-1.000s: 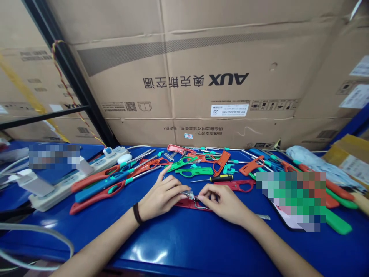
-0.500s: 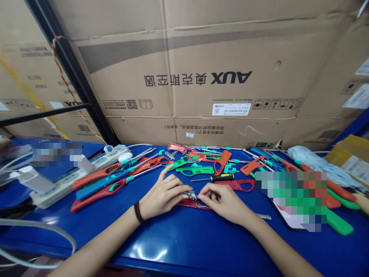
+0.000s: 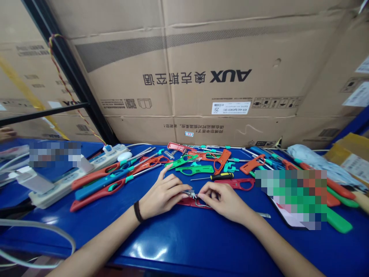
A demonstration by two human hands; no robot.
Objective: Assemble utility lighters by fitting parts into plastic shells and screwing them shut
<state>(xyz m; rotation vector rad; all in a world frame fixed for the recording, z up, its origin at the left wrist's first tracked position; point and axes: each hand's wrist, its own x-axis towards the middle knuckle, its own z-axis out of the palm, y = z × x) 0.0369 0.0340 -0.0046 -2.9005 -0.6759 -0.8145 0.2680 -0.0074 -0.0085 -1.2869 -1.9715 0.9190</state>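
Low over the blue table, my left hand is closed, its thumb and fingers pinching a small clear and whitish lighter part. Its index finger points up and away, beside a green lighter shell half. Opposite it, my right hand is closed in a pinch at the same part; what its fingertips hold is too small to make out. Beneath both hands lies a red lighter shell half, partly covered by them, with a thin pale wire along it. A yellow and black screwdriver lies just beyond my right hand.
Long-necked lighters lie at the left beside a white power strip. Shell halves and metal tubes spread along the back, before a large carton. Right are more lighters, partly blurred out, and a bluish cloth. Another person's hand shows far left.
Both my hands stay almost where they were, still pinching the small part. At the far left, another person's hand has come into clearer view. The camera view has shifted slightly.
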